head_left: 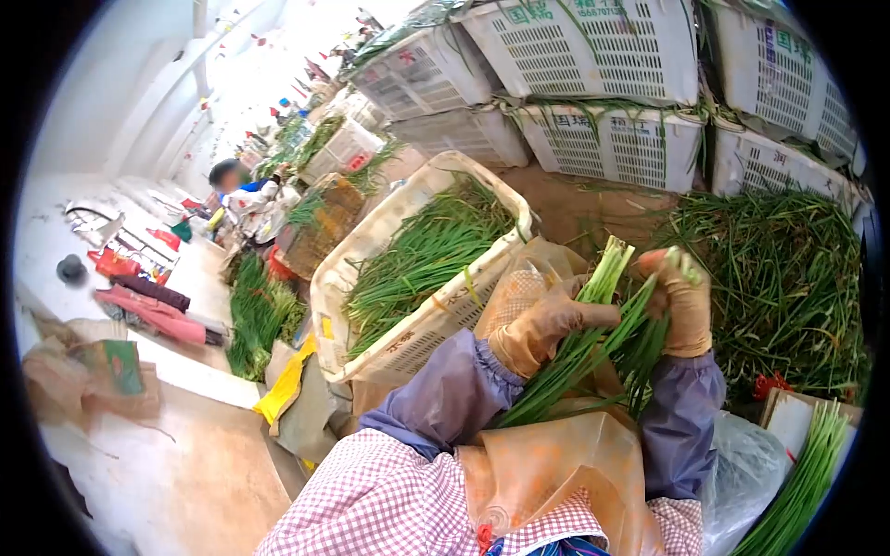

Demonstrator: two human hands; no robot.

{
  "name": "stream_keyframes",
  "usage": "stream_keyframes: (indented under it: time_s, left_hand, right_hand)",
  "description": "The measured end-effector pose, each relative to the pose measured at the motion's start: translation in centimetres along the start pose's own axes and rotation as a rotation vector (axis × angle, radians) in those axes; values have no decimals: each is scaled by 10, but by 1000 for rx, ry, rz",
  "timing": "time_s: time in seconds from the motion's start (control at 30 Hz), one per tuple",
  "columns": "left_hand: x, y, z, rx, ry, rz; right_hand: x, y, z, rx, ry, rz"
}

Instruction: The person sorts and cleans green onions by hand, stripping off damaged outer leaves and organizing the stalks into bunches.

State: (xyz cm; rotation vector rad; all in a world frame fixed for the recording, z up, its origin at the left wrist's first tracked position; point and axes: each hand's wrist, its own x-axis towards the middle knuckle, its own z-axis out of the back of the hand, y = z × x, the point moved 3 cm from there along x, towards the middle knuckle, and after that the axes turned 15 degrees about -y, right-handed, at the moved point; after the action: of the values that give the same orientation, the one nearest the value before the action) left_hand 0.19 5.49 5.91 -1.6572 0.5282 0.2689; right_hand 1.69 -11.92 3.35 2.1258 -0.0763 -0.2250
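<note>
My left hand (547, 324), in a tan glove, is closed around a bunch of green chives (607, 269). Their pale cut ends point up, and the long leaves hang down over the plastic apron (556, 463). Just to the right, my right hand (681, 301), gloved too, has its fingers curled around some chive stalks (688, 267); leaves trail below it, slightly blurred. Beyond my left hand stands a white crate (431, 315) with a heap of loose chives (431, 250) inside. At the lower right lies a neat bundle of chives (802, 482).
White slatted crates (603, 153) are stacked along the far side. A large pile of loose leaves (769, 287) covers the floor at right. Clear plastic (746, 473) lies by my right sleeve. Farther back at left, a person (246, 199) sits among more greens.
</note>
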Motion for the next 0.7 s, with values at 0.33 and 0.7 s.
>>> stream_keyframes:
  time_s: [0.33, 0.7]
  left_hand:
    - [-37, -1, -11, -200, 83, -38]
    - [7, -1, 8, -215, 215, 50]
  right_hand:
    - [-12, 65, 86, 266, -488, 707]
    - [-23, -7, -10, 21, 9, -112]
